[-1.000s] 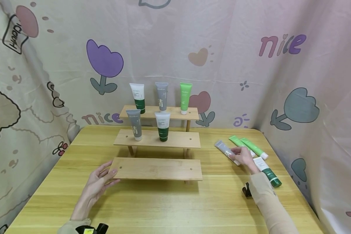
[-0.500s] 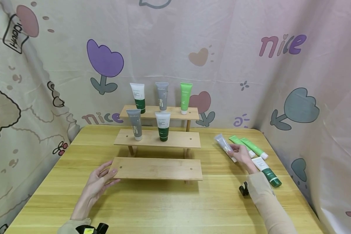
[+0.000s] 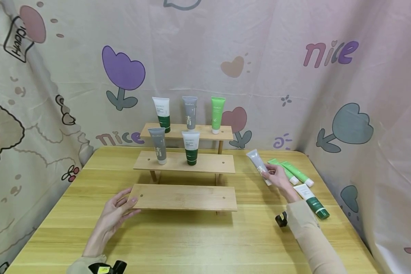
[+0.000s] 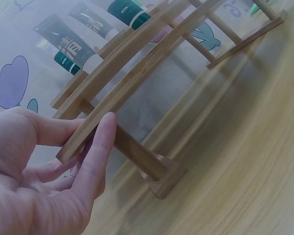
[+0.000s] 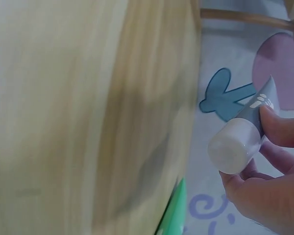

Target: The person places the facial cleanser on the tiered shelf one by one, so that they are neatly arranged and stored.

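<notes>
My right hand (image 3: pixel 278 178) pinches a grey squeeze tube (image 3: pixel 257 163) near its white cap (image 5: pixel 232 147), with the flat end tilted up and away. At the left, my left hand (image 3: pixel 114 215) grips the end of the lowest board (image 3: pixel 185 198) of a three-step wooden display rack, thumb above and fingers beneath. On the middle board (image 3: pixel 212 163) stand a grey tube (image 3: pixel 158 146) and a white-and-green tube (image 3: pixel 191 148). The top board holds a white-and-green tube (image 3: pixel 162 114), a grey tube (image 3: pixel 190 113) and a light green tube (image 3: pixel 217 115).
Right of the rack, two light green tubes (image 3: pixel 296 173) and a white-and-green tube (image 3: pixel 313 202) lie on the wooden table (image 3: pixel 191 243). A printed cloth (image 3: pixel 267 76) hangs behind the table and along both sides.
My right hand has picked the grey tube up off the table and moved slightly up and left with it. My left hand stays on the lowest board.
</notes>
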`<state>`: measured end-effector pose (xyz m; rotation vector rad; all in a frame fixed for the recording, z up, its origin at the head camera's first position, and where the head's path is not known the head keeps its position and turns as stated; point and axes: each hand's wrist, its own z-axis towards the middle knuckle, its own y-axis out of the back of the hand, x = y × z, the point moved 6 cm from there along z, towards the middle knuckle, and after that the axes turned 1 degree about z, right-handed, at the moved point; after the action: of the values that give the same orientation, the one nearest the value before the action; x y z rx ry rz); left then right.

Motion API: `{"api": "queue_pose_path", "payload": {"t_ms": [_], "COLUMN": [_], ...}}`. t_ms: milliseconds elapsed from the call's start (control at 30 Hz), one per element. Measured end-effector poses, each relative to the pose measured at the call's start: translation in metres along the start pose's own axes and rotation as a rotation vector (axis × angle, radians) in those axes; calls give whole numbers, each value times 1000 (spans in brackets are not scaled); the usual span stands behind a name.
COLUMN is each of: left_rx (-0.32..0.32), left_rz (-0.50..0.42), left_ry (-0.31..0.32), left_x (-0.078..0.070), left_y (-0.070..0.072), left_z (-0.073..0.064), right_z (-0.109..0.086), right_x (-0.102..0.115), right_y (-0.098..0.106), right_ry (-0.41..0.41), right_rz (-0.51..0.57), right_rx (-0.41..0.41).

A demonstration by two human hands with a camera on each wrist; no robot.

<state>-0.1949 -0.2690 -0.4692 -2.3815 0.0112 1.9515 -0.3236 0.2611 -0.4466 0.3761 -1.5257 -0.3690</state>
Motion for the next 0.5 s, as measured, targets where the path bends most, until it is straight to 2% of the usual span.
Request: {"api": "queue_pose_path", "payload": {"t_ms": [500], "left_rx": [-19], "left_rz": [5], "left_ry": [-7], "left_x": [-2], "left_y": [-1], "left_z": [0], "right_z": [-4], "right_x": [31], "right_y": [-9], "right_ry": [4], "right_rz": [119], "right_rx": [10]}}
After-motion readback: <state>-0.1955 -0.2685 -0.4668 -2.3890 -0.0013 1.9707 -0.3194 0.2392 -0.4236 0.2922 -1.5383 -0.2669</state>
